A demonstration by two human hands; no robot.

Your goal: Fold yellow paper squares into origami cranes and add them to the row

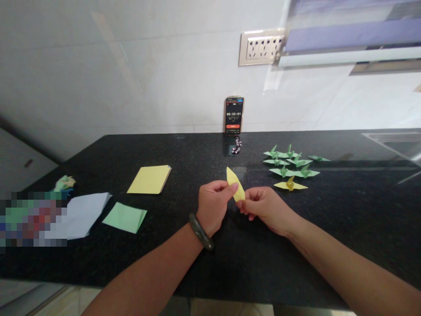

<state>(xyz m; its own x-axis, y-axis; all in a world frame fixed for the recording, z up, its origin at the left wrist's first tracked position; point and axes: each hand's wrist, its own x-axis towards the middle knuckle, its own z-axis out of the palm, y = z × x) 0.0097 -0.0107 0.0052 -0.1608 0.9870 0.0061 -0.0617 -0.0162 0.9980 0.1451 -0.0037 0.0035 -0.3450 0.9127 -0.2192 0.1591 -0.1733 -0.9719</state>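
Note:
A narrow folded yellow paper (234, 182) stands tilted above the black counter (210, 245), pinched from both sides. My left hand (213, 206), with a dark bangle on its wrist, grips the paper's left edge between thumb and fingers. My right hand (263, 207) holds its lower right end with closed fingers. Both hands hover just over the counter's middle.
Several green paper cranes (289, 161) and one yellow crane (290, 184) lie to the right. A yellow sheet stack (149, 179), a green sheet (125, 217) and a pale blue sheet (83, 213) lie to the left. A phone (234, 115) leans on the wall, with a sink (401, 142) at the far right.

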